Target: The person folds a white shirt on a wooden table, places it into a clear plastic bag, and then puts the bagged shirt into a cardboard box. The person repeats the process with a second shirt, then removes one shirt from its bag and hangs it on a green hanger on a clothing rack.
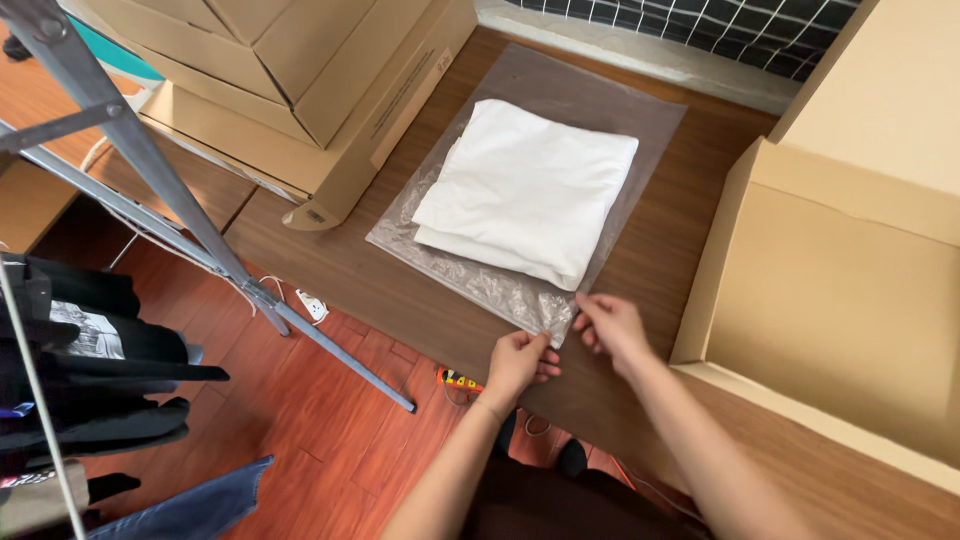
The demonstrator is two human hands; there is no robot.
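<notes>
Wooden table (pixel 660 250) w/ clear plastic bag (pixel 480 270) laid flat, its near corner pinched by left hand (pixel 518 362) & right hand (pixel 610 325), folded white cloth (pixel 525 190) seen inside.

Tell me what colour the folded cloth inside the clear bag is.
White. The folded cloth lies inside the clear plastic bag; the head view shows it.

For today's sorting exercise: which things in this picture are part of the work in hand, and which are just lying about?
In hand: clear plastic bag, folded white cloth, left hand, right hand, both pinching the bag's near edge.

Lying about: cardboard boxes, open box, clothes rack, hanging dark clothes.
</notes>
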